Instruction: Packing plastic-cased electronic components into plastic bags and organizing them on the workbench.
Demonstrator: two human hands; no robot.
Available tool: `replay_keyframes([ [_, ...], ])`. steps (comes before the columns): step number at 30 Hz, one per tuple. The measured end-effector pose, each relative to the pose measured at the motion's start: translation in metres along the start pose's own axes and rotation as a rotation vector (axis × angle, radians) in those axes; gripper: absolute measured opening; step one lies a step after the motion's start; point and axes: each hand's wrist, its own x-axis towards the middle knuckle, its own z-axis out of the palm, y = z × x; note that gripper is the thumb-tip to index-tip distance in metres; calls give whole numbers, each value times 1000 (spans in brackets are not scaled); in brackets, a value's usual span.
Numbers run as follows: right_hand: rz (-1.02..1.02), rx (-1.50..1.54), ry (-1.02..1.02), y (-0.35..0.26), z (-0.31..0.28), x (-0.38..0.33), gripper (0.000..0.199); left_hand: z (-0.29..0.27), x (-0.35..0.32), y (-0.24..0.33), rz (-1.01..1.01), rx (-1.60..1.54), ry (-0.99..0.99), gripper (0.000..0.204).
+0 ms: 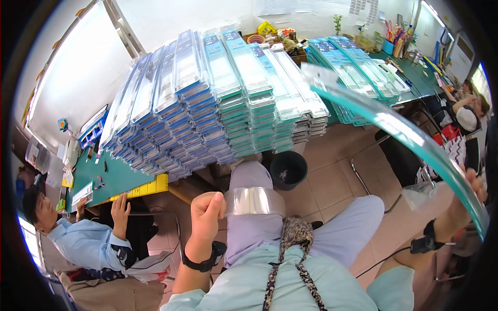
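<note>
My right hand (471, 187), far out on the right, grips one end of a long clear plastic package (394, 127) with a teal-green edge. The package slants up and left, its far end in front of the green-edged stacks. My left hand (206, 211) is closed in a fist with the thumb on top; whatever may be inside it is hidden. Right beside that fist, a wide shiny clear band (255, 201), like packing tape, curves over my thigh. Both wrists wear black straps.
Blue-edged clear packages (155, 98) and green-edged ones (244, 62) form tall stacks ahead. A dark bin (289, 170) stands on the tiled floor. At left, a person in a light blue shirt (88, 241) sits by a green table (116, 179). A black chair (397, 163) is at right.
</note>
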Motion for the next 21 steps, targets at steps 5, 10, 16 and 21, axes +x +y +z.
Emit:
replay_keyframes([
  [5, 123, 2521, 49, -101, -60, 70, 28, 2, -6, -12, -86, -12, -15, 47],
  [10, -86, 2790, 67, -181, -102, 113, 31, 7, -7, -25, -134, -125, 12, 47],
  [16, -212, 2888, -55, -243, -140, 131, 32, -1, -10, -35, -200, -156, 8, 45],
  [21, -414, 2729, 17, -279, -150, 143, 39, 1, -6, -42, -174, 112, -37, 44],
])
